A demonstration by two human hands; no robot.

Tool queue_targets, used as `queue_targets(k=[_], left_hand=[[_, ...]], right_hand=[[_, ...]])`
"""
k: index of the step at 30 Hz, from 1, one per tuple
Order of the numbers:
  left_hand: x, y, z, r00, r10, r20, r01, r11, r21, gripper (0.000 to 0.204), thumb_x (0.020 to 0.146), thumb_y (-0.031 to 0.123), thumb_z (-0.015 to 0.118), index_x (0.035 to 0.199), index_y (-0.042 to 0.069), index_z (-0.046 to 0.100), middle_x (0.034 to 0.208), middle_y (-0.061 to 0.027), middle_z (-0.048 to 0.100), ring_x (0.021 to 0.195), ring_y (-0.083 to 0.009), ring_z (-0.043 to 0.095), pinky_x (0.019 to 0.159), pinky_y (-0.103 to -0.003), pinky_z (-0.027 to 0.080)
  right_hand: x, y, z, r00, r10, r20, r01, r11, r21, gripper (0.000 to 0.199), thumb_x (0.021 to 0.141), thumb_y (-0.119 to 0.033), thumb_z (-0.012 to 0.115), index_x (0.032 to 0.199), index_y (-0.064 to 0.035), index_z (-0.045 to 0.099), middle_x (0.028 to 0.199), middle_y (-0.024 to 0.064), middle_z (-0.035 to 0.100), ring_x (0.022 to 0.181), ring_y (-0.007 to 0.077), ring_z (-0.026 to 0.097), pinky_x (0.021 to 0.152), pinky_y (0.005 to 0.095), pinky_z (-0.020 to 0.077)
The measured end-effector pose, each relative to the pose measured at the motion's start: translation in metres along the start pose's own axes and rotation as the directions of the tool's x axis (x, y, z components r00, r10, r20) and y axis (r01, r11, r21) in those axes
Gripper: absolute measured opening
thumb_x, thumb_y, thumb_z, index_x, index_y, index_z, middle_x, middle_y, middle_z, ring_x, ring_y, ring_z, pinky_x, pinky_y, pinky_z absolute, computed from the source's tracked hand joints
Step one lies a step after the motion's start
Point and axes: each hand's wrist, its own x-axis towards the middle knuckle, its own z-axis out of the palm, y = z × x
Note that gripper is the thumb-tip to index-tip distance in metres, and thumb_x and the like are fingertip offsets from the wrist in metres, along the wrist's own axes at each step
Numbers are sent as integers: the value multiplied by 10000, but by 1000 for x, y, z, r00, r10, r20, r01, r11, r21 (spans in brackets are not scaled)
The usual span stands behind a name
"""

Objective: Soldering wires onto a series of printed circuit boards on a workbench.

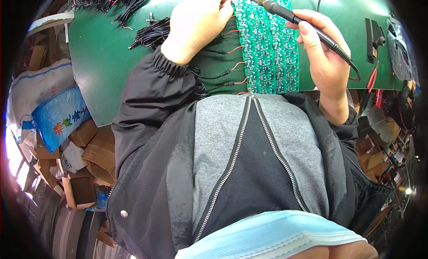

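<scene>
Right hand [323, 54] pinches a soldering iron [303, 25] pen-style over the green circuit board panel [267, 49] on the counter [111, 49], left hand [200, 22] curled down onto its wired edge; boards look thin, stiff, fragile, so hold by edges.

The left hand [198, 22] lies knuckles-up, fingers curled downward and pressed flat, its forearm in a dark sleeve with a gathered cuff running in from the lower left. The right hand [323, 49] is raised, bare-wristed, fingers and thumb closed in a pen-like grip.
</scene>
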Motion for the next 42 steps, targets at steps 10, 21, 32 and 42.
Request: queue_targets(k=[10, 21, 32, 42], left_hand=[[1, 1, -8, 1000, 10, 3, -10, 1000, 8, 102, 907, 155, 700, 854, 73, 670, 768, -123, 667, 712, -328, 670, 671, -417, 541], [40, -21, -16, 983, 149, 107, -160, 982, 102, 163, 944, 141, 634, 1043, 52, 727, 925, -198, 697, 838, -380, 678, 748, -451, 545], [24, -19, -11, 996, 71, 62, -75, 995, 60, 168, 921, 74, 643, 1073, 30, 699, 986, -185, 702, 928, -377, 673, 837, -450, 530], [20, -29, 4, 999, -32, -33, 27, 990, -139, 171, 884, 99, 691, 1011, -10, 659, 905, -204, 654, 852, -386, 628, 772, -442, 516]], right_hand=[[-3, -3, -4, 999, 1, -44, -3, 999, -41, 263, 1033, -56, 601, 1261, 65, 651, 1046, 134, 742, 847, 82, 615, 748, 204, 474], [16, 7, -8, 997, -55, -60, 49, 994, -100, 253, 1034, -71, 605, 1248, 43, 676, 1034, 108, 751, 825, 62, 590, 723, 195, 456], [29, 13, -1, 995, -103, -15, 102, 993, -56, 233, 1019, -25, 601, 1231, 47, 663, 1013, 84, 719, 851, 84, 617, 744, 217, 475], [35, 5, 7, 998, -47, 34, 47, 999, -7, 193, 984, 45, 615, 1172, 55, 660, 1030, 62, 673, 922, 105, 615, 827, 244, 492]])
